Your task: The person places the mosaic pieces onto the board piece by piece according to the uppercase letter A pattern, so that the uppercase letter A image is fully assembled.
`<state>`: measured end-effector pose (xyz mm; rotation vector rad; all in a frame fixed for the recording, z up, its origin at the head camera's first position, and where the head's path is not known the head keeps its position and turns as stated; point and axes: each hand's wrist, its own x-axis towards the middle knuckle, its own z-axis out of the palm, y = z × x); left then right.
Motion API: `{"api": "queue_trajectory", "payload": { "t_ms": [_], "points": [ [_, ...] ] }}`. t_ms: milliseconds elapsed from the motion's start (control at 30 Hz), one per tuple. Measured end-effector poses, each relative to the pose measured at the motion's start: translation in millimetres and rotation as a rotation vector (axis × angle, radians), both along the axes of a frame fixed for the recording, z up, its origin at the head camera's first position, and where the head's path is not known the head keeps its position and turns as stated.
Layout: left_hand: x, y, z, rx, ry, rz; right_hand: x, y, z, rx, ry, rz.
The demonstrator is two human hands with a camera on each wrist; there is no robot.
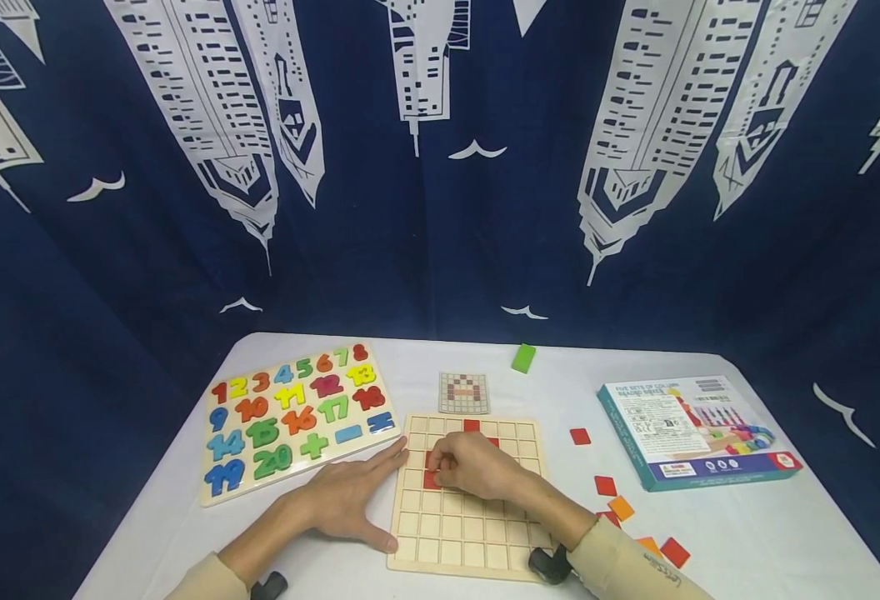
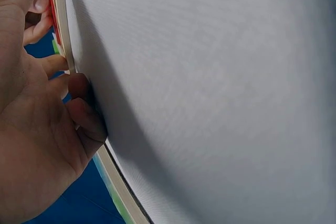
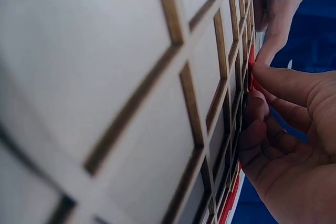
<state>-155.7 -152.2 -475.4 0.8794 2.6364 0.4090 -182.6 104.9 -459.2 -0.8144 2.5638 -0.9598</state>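
A pale wooden grid board (image 1: 470,554) lies flat on the table, with several red square tiles (image 1: 472,426) in its upper cells. My right hand (image 1: 477,465) is over the upper left part of the board, its thumb and fingers pinching a red tile (image 3: 254,83) down at the grid. Another red tile (image 1: 431,481) shows just under the fingertips. My left hand (image 1: 346,497) rests along the board's left edge with thumb and fingers spread. Its thumb is near the lower left corner, its forefinger near the upper left side. Behind the board lies a small pattern card (image 1: 464,393).
A colourful number board (image 1: 290,417) lies at the left, close to my left hand. Loose red tiles (image 1: 675,552) and orange tiles (image 1: 621,508) are scattered right of the grid. A boxed set (image 1: 698,433) lies at the far right. A green block (image 1: 523,358) lies at the back.
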Motion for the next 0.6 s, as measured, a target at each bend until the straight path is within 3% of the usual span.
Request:
{"api": "queue_trajectory", "payload": {
  "t_ms": [600],
  "points": [
    [-0.7,-0.7,0.7,0.003,0.000,0.002,-2.1,1.3,-0.2,-0.004,0.000,0.020]
  ]
}}
